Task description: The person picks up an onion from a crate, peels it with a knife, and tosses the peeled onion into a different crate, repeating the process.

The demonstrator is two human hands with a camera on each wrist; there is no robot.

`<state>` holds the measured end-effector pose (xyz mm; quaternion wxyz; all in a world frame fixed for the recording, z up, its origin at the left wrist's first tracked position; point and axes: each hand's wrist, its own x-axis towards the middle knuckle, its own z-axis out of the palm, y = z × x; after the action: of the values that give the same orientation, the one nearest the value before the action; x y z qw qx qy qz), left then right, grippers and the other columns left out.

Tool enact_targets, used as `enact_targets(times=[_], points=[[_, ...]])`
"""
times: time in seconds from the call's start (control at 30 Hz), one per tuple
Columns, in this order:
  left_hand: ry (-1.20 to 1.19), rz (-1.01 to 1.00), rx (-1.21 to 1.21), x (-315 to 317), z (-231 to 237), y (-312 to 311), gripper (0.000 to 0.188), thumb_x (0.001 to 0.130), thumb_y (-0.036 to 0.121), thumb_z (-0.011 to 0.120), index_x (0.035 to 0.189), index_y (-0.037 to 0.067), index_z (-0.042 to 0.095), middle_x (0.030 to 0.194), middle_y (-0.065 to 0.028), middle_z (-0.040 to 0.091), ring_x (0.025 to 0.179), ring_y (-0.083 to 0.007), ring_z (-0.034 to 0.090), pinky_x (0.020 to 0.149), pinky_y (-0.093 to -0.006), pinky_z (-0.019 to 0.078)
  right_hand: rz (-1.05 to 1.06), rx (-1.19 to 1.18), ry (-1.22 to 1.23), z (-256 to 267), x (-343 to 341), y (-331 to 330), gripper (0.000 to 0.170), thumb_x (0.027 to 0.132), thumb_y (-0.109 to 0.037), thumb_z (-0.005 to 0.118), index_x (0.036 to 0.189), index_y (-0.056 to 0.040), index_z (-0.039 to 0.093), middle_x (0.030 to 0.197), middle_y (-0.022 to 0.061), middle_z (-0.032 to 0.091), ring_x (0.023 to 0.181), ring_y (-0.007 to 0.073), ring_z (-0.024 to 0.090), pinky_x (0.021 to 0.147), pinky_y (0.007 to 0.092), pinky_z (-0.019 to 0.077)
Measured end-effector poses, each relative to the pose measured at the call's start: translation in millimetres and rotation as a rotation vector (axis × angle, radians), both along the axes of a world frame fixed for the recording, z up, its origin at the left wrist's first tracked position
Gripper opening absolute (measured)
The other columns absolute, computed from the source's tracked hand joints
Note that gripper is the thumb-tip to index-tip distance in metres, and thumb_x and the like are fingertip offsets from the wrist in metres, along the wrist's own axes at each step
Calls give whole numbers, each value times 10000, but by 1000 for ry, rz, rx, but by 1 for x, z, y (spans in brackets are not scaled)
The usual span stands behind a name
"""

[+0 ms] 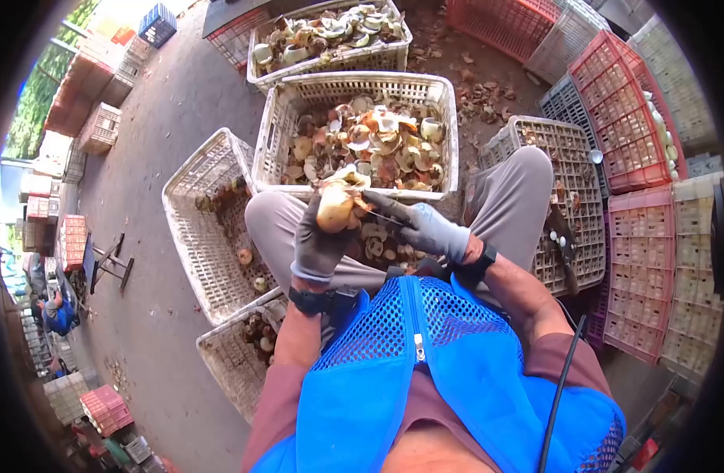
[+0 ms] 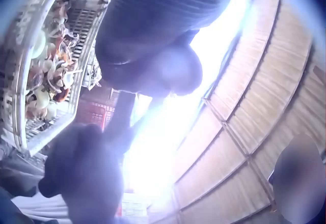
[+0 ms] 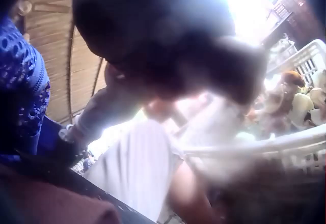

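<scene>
Your left hand (image 1: pixel 316 246) grips the onion (image 1: pixel 333 211) near the crate (image 1: pixel 425 193); your right hand (image 1: pixel 434 229) is at its loose skin, but I can't tell if those fingers pinch; you seem to be peeling; the next pull needs a steady hold.

The left hand (image 1: pixel 315 246) covers the lower part of the pale bulb (image 1: pixel 335 206), and whether the right hand (image 1: pixel 434 229) grips the thin pale strip (image 1: pixel 382 217) beside its fingers is unclear. Both hands partly hide the pieces (image 1: pixel 378 243) between the knees. The sleeve and forearm obscure the near left crate (image 1: pixel 224 359). Far left, a blue-clad figure (image 1: pixel 60 314) is too small to make out. Glare and blur swallow finger detail in both wrist views.
</scene>
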<state>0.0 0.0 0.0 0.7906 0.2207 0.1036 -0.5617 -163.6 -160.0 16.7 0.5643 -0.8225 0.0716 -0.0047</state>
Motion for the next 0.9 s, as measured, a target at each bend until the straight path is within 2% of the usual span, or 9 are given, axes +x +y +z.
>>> enact_targets(times=[0.03,0.13,0.17,0.27,0.4,0.6,0.7,0.73,0.9], points=[[165,21,-58,-1,5,-1,365,936,302,597,1216,69,568,1114,-99,638,1017,-275,611,829,-404,530,-10,100,-30,1,-2,2,793,739,38,454,1498,-127,295,1417,166,468,1337,276,424,1104,347,317],[-16,1,-73,-34,-8,9,366,931,293,607,1218,69,565,1082,-106,631,920,-264,622,814,-390,537,-90,4,-46,9,-29,10,758,760,34,513,1481,-127,343,1317,166,556,1200,265,555,1013,338,414],[79,-53,-141,-27,-8,12,365,931,288,609,1222,72,562,1089,-106,628,923,-261,620,814,-385,538,-151,-22,-89,15,-27,14,758,759,34,540,1475,-133,357,1278,164,584,1162,264,585,980,341,445],[34,-31,-97,-29,0,8,365,939,294,598,1233,83,553,1111,-105,624,962,-255,626,829,-388,543,-212,-380,-233,21,-22,16,697,827,-84,564,1476,-206,344,1137,179,644,1020,346,640,871,397,512],[27,36,66,-33,1,1,348,944,294,592,1236,108,553,1148,-91,617,1043,-222,618,869,-395,540,-210,-659,-297,19,-15,18,729,789,-123,616,1465,-226,363,1023,147,677,870,339,673,712,429,542],[-42,38,41,-32,-7,-4,386,955,264,579,1308,140,484,1240,-73,563,1109,-210,577,866,-391,539,-182,-752,-121,11,-16,17,717,816,-130,601,1477,-228,341,891,120,668,748,315,668,594,436,516],[-305,34,57,-37,6,-4,415,969,238,554,1357,149,437,1287,-68,532,1130,-212,563,864,-387,539,-243,-668,-151,5,-4,13,702,838,-106,574,1485,-223,328,912,128,673,761,324,672,616,443,520],[-342,16,17,-34,5,-4,444,971,225,550,1387,147,416,1315,-70,518,1138,-216,562,859,-394,541,-187,-523,-90,10,-2,10,693,855,-80,540,1494,-209,303,1020,181,664,873,358,666,733,434,529],[-570,-126,10,-14,16,-1,602,946,209,590,1474,129,313,1373,-92,481,1192,-210,529,908,-352,513,-107,-82,-25,15,6,4,678,828,-19,505,1472,-155,343,1214,232,596,1127,363,584,964,399,453]])
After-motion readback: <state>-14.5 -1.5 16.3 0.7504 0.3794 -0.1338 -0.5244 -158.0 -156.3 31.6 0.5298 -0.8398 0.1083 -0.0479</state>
